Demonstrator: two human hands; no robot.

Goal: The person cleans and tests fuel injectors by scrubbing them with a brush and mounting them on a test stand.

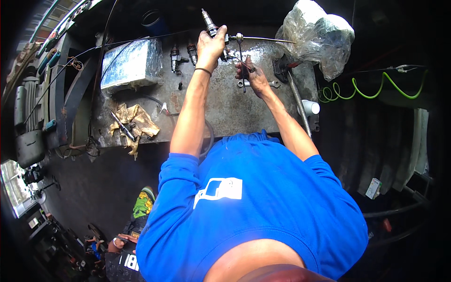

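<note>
My left hand [211, 48] is wrapped round a metal fuel injector [208, 21] above the far part of the metal bench [164, 127]. The injector's narrow tip points away from me. Right of it and a little nearer, my right hand [257, 81] has its fingers curled at a thin dark piece [240, 60] that reaches toward the injector's lower end; its kind is unclear. A long thin metal rod [268, 39] runs rightward from beside the injector. A combination wrench [272, 84] lies partly behind my right hand. Two more injectors, the outer one [175, 58] and the inner one [192, 52], stand left of my left hand.
A plastic-wrapped box [132, 65] sits at the bench's left, with a stained rag [136, 120] nearer. Clear plastic bags [324, 40] and a white cup [310, 107] are right. A green coiled hose [366, 95] hangs beyond. Another person's hand [120, 241] shows lower left.
</note>
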